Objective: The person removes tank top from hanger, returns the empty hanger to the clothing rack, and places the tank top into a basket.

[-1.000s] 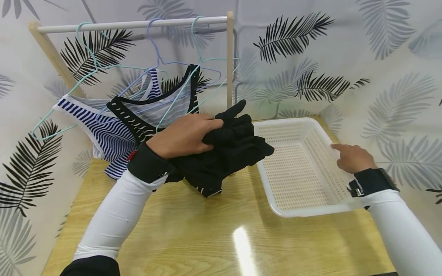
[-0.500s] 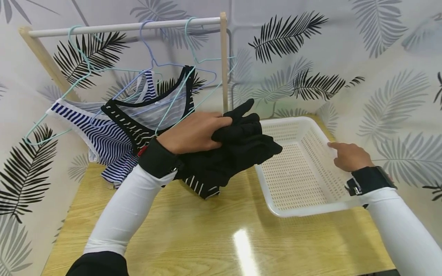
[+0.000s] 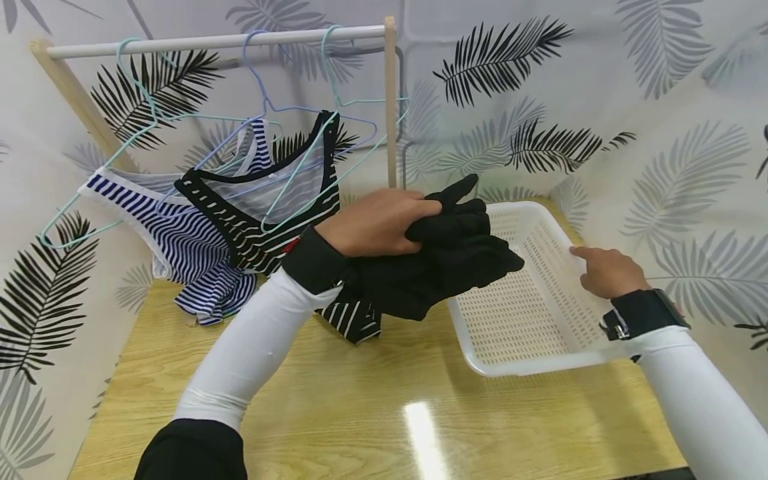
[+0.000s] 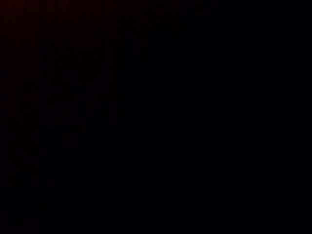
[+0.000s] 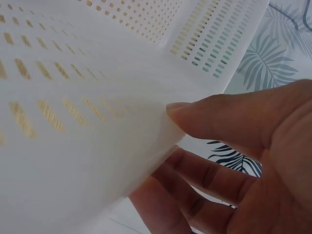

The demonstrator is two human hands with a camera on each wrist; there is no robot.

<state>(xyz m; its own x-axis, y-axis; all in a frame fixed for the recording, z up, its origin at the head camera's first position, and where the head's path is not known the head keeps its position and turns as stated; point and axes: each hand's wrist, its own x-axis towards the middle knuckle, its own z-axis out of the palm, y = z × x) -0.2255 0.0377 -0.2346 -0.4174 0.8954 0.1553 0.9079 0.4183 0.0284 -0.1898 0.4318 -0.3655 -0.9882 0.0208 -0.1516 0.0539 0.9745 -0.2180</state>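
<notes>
Left hand (image 3: 384, 223) gripping black cloth (image 3: 453, 267) | you're bringing it rightward, nearer the basket (image 3: 519, 313) | right hand (image 3: 613, 273) pinching its rim (image 3: 552, 364)

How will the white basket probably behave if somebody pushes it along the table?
The white basket is probably light for its size, being thin-walled and full of holes. It should keep its shape, as its edge looks straight where the right hand pinches it. Low and wide, it would likely slide rather than tip.
</notes>
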